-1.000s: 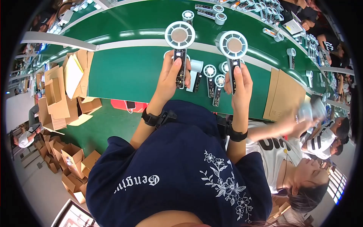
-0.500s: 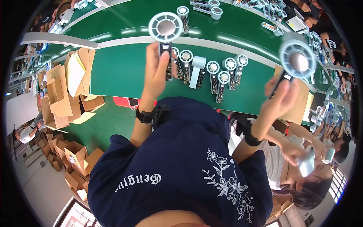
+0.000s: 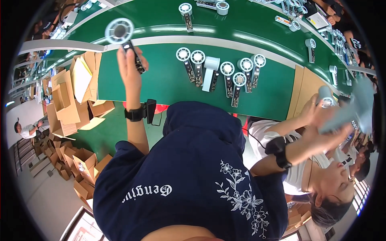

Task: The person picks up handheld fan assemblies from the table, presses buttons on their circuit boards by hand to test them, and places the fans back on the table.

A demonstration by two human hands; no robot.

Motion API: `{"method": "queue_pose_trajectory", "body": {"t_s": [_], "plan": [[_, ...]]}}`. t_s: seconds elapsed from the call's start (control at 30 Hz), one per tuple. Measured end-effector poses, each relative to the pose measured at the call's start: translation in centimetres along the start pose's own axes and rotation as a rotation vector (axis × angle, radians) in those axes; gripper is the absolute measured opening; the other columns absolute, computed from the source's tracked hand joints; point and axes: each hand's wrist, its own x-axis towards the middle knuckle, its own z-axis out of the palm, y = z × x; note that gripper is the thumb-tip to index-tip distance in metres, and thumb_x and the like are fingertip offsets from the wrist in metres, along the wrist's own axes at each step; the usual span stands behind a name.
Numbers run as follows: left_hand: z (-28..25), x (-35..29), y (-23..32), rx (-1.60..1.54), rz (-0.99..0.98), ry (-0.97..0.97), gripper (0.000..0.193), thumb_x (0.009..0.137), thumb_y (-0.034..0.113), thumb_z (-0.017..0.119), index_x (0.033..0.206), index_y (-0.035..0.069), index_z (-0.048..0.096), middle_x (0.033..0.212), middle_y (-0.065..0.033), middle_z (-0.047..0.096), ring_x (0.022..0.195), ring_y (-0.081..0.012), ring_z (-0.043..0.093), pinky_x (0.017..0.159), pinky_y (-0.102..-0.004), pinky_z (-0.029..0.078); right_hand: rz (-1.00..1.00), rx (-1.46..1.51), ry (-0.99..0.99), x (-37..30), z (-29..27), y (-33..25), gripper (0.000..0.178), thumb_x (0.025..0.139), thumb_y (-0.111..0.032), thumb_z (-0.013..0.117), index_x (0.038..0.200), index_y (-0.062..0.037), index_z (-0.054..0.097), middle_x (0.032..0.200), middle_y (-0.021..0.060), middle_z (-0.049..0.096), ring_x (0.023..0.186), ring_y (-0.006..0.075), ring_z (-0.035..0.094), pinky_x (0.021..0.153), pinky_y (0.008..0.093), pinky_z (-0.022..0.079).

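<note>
Pale blue plastic in both hands here: the left hand (image 3: 132,70) was wrapped round the handle of a small fan (image 3: 120,31), circuit board (image 3: 128,47) showing, held up over the tabletop (image 3: 157,76) toward its far left corner. The right hand (image 3: 321,140) was out past the right edge, seemingly clamped on a pale blue-grey thing (image 3: 360,104) too blurred to make out. Imo the trick was gripping the handle by its sides and keeping thumb pressure off the bare board. Roughly seven other fans (image 3: 227,68) sat around the middle and right of the tabletop, one handle pointing at the near edge. The left had decent room between those and the cardboard boxes (image 3: 64,100) by the left edge. The right was tighter: flat cardboard (image 3: 299,94) at the right edge, a co-worker's hand (image 3: 309,110) close by, so I'd have kept moves short there.
</note>
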Motion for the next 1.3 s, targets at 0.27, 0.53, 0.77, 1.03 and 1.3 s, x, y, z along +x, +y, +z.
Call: {"method": "queue_pose_trajectory", "body": {"t_s": [0.27,0.53,0.77,1.03,1.3], "plan": [[-4.5,-4.2,-14.1,0.032,-0.531,-0.027,0.025,0.098,0.03,0.042,0.104,0.005,0.043,0.083,-0.006,0.052,0.051,-0.0118,0.05,0.045,-0.0256,0.041,0.674,-0.463,0.014,-2.9,-7.2,19.4,0.04,0.092,-0.041,0.052,0.083,-0.0022,0.055,0.06,0.0044,0.049,0.043,0.0089,0.043,0.038,0.0225,0.032],[-3.8,-7.8,-15.9,-0.378,-0.767,0.038,0.027,0.098,0.032,0.04,0.107,0.006,0.043,0.087,-0.0071,0.054,0.067,-0.015,0.056,0.063,-0.0319,0.049,0.845,-0.235,0.163,-7.2,-9.1,24.7,0.035,0.093,-0.041,0.05,0.086,-0.006,0.051,0.063,0.0016,0.048,0.048,0.0086,0.042,0.042,0.0235,0.035],[0.1,-6.1,-17.3,-0.227,-0.884,-0.077,0.033,0.099,0.034,0.035,0.112,0.005,0.044,0.098,-0.0096,0.056,0.086,-0.0188,0.059,0.085,-0.0382,0.05,0.826,-0.186,0.11,-4.0,-8.0,29.2,0.035,0.095,-0.04,0.046,0.089,-0.0053,0.049,0.061,0.0035,0.049,0.047,0.0103,0.045,0.043,0.0248,0.038],[-2.4,-0.1,-14.6,0.37,-1.338,-0.879,0.044,0.095,0.044,0.044,0.11,0.003,0.052,0.108,-0.01,0.059,0.1,-0.0174,0.058,0.086,-0.0297,0.049,0.659,-1.032,-0.519,-0.2,-11.0,28.2,0.038,0.094,-0.038,0.046,0.091,-0.002,0.056,0.066,0.007,0.059,0.057,0.0147,0.058,0.054,0.0269,0.044],[-2.2,15.8,-19.9,0.648,-0.457,-0.215,0.049,0.086,0.044,0.057,0.107,-0.001,0.058,0.094,-0.0123,0.065,0.085,-0.0214,0.062,0.076,-0.0287,0.047,0.71,-0.503,-0.402,14.2,-4.8,25.2,0.034,0.096,-0.027,0.041,0.114,-0.0023,0.055,0.079,0.0027,0.06,0.069,0.0112,0.057,0.063,0.0248,0.048]]}}
